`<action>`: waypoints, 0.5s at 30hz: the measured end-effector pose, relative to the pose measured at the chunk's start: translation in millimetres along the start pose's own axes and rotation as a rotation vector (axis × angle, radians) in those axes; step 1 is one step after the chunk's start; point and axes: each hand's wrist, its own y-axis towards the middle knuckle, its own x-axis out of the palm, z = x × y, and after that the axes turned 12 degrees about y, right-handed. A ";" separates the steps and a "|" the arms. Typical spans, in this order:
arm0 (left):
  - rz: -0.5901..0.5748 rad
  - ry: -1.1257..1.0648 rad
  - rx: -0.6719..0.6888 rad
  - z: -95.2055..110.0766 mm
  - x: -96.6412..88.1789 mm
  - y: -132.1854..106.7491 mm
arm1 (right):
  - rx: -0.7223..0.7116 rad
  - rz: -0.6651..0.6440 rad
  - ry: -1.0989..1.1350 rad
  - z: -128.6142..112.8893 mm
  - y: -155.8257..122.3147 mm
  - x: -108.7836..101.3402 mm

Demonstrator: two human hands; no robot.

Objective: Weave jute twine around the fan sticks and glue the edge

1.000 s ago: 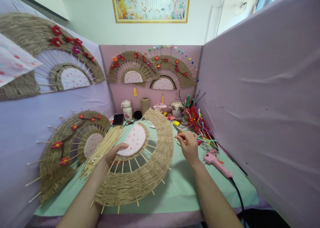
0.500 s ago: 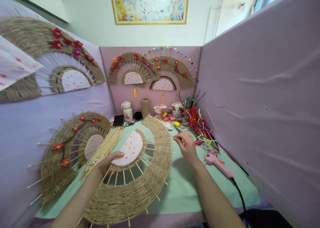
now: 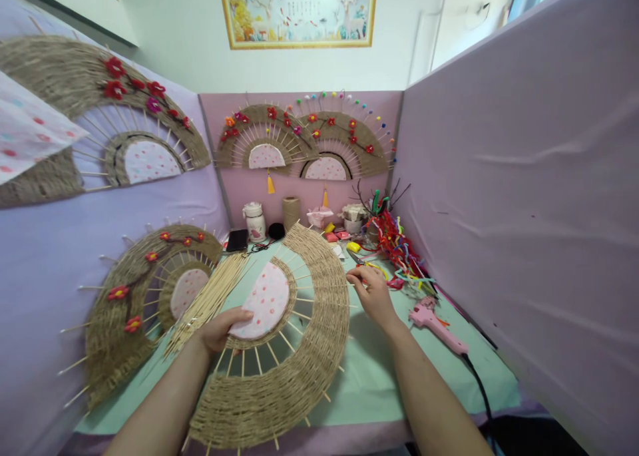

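Note:
My left hand (image 3: 222,329) grips a woven twine fan (image 3: 327,316) by its half-round centre, the thumb on the dotted white cloth (image 3: 267,303). Thin sticks radiate from that centre through the brown woven band and poke out past its outer edge. Just right of the band, my right hand (image 3: 372,293) is held with thumb and fingertips pinched together. Whatever lies in the pinch is too small to make out. Beyond that hand are scissors (image 3: 355,257) with yellow handles.
A bundle of thin sticks (image 3: 210,296) lies left of the fan, beside a flowered fan (image 3: 117,329). To the right are a pink glue gun (image 3: 439,329) with its cord and a heap of pipe cleaners (image 3: 399,243). A bottle (image 3: 254,223) and a twine spool (image 3: 291,215) stand behind.
The fan has shifted slightly to the right and turned a little in my left hand. My right hand stays pinched in nearly the same place.

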 end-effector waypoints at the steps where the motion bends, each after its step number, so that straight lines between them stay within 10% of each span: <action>1: 0.017 0.004 -0.001 -0.7 0.4 0.8 | 0.007 -0.004 0.000 -0.1 0.0 -0.1; 15: 0.018 0.025 0.004 -3.7 1.3 2.7 | 0.031 0.028 0.017 -2.8 2.1 -2.3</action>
